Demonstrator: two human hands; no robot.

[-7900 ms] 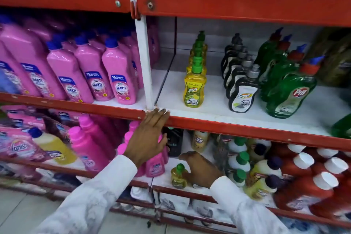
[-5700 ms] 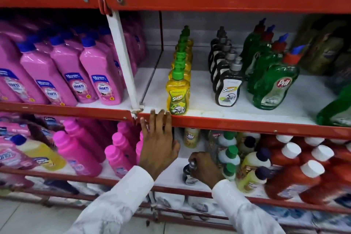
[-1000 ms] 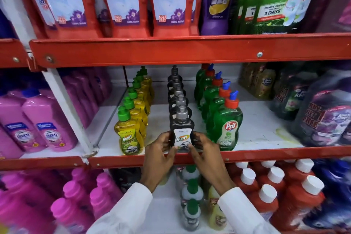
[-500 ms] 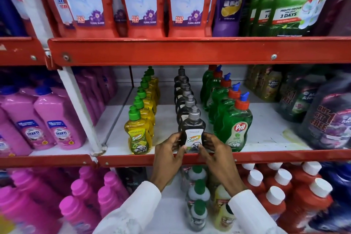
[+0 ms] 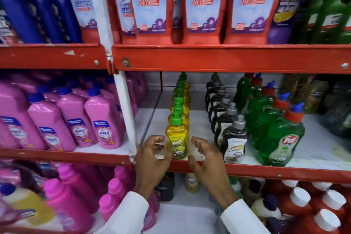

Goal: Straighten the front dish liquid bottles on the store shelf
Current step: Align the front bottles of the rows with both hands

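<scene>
Three rows of dish liquid bottles stand on the middle shelf (image 5: 313,159). The front yellow bottle (image 5: 177,139) with a green cap stands upright at the shelf's front edge. My left hand (image 5: 152,155) is just left of it, fingers curled and apart, its fingertips at the bottle's side. My right hand (image 5: 204,155) is just right of it, fingers spread, a small gap from the bottle. The front black bottle (image 5: 234,142) with a grey cap stands to the right. The front green Pril bottle (image 5: 280,138) stands beside it, leaning slightly.
Pink bottles (image 5: 102,125) fill the shelf section left of the white upright post (image 5: 124,112). Red bathroom cleaner pouches (image 5: 203,5) stand on the shelf above. Below are small bottles and red bottles with white caps (image 5: 302,201). Dark packs (image 5: 338,108) sit at far right.
Both hands have let go of the front black bottle and moved left to either side of the front yellow bottle. The camera has shifted left and closer.
</scene>
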